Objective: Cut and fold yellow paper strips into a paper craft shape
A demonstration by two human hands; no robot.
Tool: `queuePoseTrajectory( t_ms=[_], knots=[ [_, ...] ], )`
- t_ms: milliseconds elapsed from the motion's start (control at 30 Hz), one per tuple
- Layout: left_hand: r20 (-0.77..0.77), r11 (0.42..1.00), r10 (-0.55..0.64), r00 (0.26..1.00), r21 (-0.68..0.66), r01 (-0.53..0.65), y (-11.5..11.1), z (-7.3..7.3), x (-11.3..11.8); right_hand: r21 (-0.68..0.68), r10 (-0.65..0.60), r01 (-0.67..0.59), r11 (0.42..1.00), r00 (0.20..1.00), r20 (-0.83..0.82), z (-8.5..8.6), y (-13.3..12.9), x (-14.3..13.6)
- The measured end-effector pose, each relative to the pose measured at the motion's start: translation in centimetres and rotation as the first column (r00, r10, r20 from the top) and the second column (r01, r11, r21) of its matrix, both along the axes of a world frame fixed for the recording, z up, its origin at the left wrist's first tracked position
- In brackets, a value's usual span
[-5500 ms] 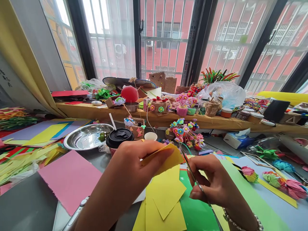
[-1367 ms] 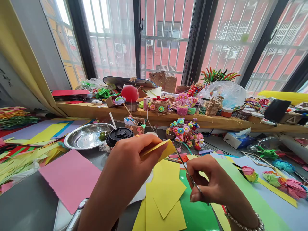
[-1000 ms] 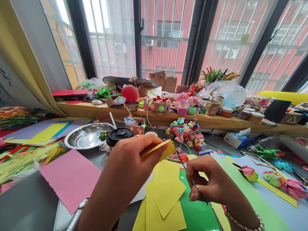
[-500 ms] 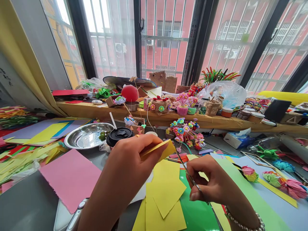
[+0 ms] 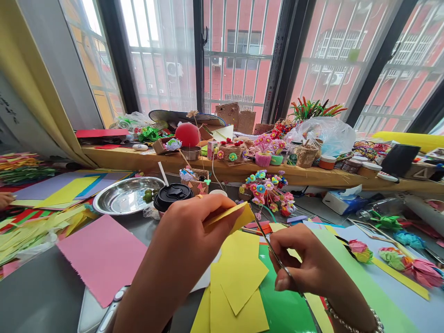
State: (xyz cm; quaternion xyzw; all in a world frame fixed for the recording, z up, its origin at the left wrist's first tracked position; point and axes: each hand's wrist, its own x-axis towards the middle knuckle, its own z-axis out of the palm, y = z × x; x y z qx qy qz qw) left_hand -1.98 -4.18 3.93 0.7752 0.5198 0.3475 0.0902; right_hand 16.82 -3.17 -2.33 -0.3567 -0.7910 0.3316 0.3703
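Note:
A folded piece of yellow paper (image 5: pixel 244 219) is pinched between the thumb and fingers of my left hand (image 5: pixel 201 226). My right hand (image 5: pixel 294 259), with a beaded bracelet at the wrist, grips metal scissors (image 5: pixel 268 243). The blades point up and left, and their tips are at the right edge of the folded paper. Below my hands, several yellow sheets (image 5: pixel 239 282) lie overlapping, partly on a glossy green sheet (image 5: pixel 282 300).
At the left are a pink sheet (image 5: pixel 102 254), a metal plate (image 5: pixel 120 196) and a black-lidded cup (image 5: pixel 173 196). Crocheted flowers (image 5: pixel 265 187) stand behind my hands. Paper flowers (image 5: pixel 421 270) lie at the right. A crowded windowsill (image 5: pixel 215 173) runs behind. Another person's hand (image 5: pixel 5 200) shows at the far left edge.
Both my hands have shifted very slightly to the right, with the paper and scissors still held. Another person's hand has come into view at the far left.

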Motion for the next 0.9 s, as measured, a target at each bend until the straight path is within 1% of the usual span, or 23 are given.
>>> queuePoseTrajectory(
  t_ms=[333, 500, 667, 900],
  knots=[
    [0.003, 1.0, 0.005, 1.0, -0.003, -0.005, 0.07, -0.03, 0.0, 0.024, -0.004, 0.003, 1.0, 1.0, 0.013, -0.14, -0.03, 0.17],
    [-0.007, 1.0, 0.004, 1.0, -0.003, -0.004, -0.11, 0.1, 0.02, 0.004, 0.006, -0.006, 1.0, 1.0, 0.002, -0.1, -0.02, 0.23],
    [-0.011, 1.0, 0.002, 1.0, 0.007, -0.002, -0.07, 0.14, 0.06, 0.013, -0.002, 0.002, 1.0, 1.0, 0.004, -0.04, 0.04, 0.1],
    [-0.017, 1.0, 0.015, 1.0, 0.006, -0.015, -0.14, 0.08, 0.08, -0.023, 0.001, -0.001, 1.0, 1.0, -0.01, -0.13, 0.04, 0.11]
  ],
)
